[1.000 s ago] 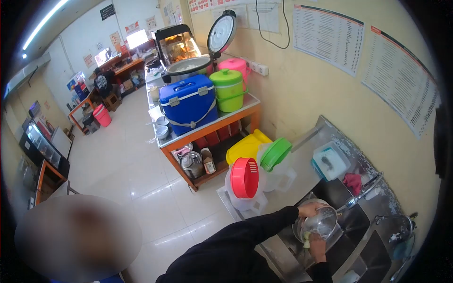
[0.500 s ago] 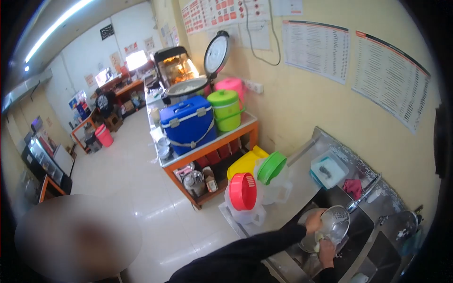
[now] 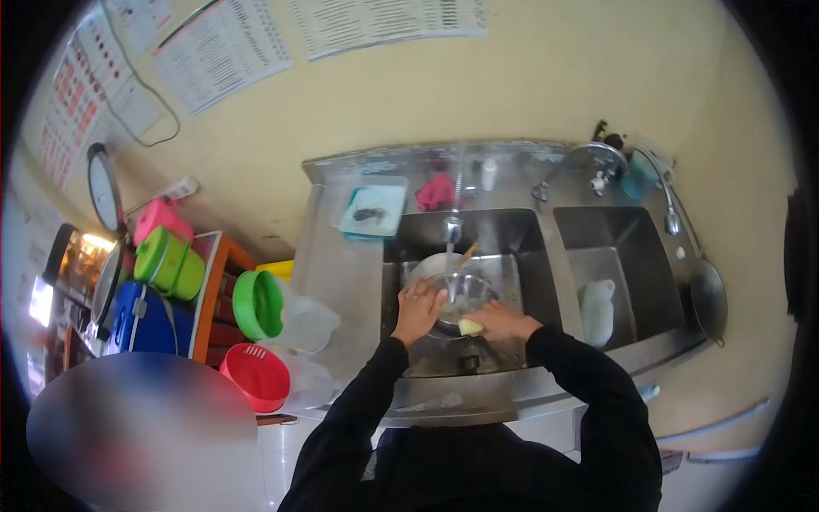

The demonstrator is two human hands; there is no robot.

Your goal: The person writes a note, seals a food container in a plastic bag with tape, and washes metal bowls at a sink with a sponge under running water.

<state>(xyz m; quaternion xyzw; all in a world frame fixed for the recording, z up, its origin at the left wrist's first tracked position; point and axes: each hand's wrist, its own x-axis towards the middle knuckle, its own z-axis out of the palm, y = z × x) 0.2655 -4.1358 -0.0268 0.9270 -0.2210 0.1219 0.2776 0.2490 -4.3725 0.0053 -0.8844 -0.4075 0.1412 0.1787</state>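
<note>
A shiny metal bowl (image 3: pixel 476 288) is in the left basin of the sink, below the spout of a tap (image 3: pixel 453 229). My left hand (image 3: pixel 418 312) grips the bowl at its left rim. In my right hand (image 3: pixel 505 323) is a pale yellow sponge (image 3: pixel 468 327), pressed against the bowl's near right side. Behind the bowl lies a white dish (image 3: pixel 431 266), partly covered by it. A wooden handle (image 3: pixel 468 253) sticks up beside that dish.
On the left counter stands a plastic tub (image 3: pixel 386 205), with a pink cloth (image 3: pixel 435 193) near the tap. The right basin holds a whitish plastic container (image 3: pixel 597 311). Jugs with a green lid (image 3: pixel 258 305) and a red lid (image 3: pixel 256 377) stand at left. A wok (image 3: pixel 708 294) hangs at right.
My view has swung from the room to face the sink squarely. The bowl now sits lower and flatter in the basin. Both hands keep hold, the right one with the sponge.
</note>
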